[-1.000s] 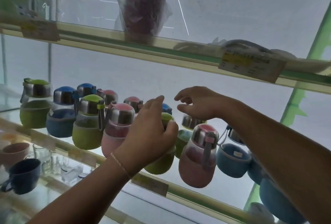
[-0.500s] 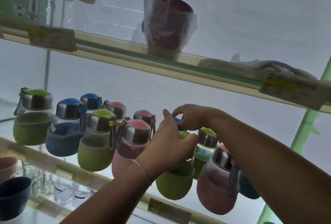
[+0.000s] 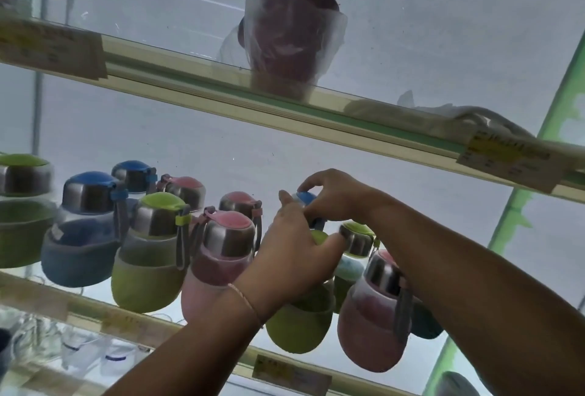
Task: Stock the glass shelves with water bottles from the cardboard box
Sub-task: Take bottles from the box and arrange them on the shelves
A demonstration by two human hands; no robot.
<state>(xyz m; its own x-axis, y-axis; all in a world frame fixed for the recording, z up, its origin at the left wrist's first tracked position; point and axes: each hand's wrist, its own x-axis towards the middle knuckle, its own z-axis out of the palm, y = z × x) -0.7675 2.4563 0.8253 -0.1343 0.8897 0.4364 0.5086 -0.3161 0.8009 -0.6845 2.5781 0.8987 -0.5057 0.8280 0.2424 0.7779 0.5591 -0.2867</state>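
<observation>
Glass is carrying everything in the head view: the middle glass shelf (image 3: 95, 307) is holding a cluster of squat water bottles with steel collars and coloured sleeves. From the left are sitting a green one cut by the frame edge (image 3: 19, 212), a blue bottle (image 3: 82, 231), a green bottle (image 3: 148, 253) and a pink bottle (image 3: 218, 265), with further blue and pink caps standing behind them.

Both hands are working in the middle of the row. The left hand (image 3: 294, 256) is curling its fingers around the neck of a green-sleeved bottle (image 3: 300, 322) standing at the shelf's front edge, thumb reaching toward the steel collar of the green-capped bottle (image 3: 356, 239) just behind. The right hand (image 3: 332, 194) is pinching the blue cap (image 3: 305, 197) of a bottle farther back, its body hidden by the left hand. Another pink bottle (image 3: 373, 316) is sitting just beside the gripped one, under the right forearm.

On the upper shelf (image 3: 221, 91) a dark red cup wrapped in clear plastic (image 3: 291, 34) is standing. Yellowish price labels (image 3: 512, 158) are hanging from the shelf edges.
</observation>
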